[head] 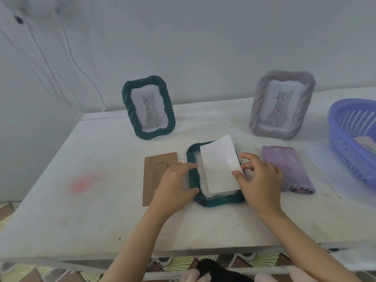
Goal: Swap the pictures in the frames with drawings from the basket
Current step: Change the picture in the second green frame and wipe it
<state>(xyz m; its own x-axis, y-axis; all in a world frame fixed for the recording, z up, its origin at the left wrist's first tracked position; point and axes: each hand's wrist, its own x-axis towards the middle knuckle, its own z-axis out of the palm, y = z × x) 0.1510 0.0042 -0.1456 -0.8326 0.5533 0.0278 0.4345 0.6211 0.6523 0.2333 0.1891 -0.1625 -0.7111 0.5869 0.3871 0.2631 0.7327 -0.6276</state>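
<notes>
A dark green frame (219, 200) lies face down in the middle of the white table (81, 200), its back open. My left hand (175, 184) presses on its left edge. My right hand (260, 180) pinches a white sheet of paper (220, 163), blank side up and tilted, over the frame's opening. The brown cardboard backing (154, 165) lies flat to the left of the frame. A second green frame (148, 106) and a grey frame (282, 104) stand upright at the back, each with a cat picture. A purple basket (350, 139) with paper inside sits at the far right.
A folded purple cloth (286, 169) lies just right of my right hand. White cables (67, 58) hang down the wall at the left. A pink stain (83, 182) marks the table's left part. The table's front edge runs below my forearms.
</notes>
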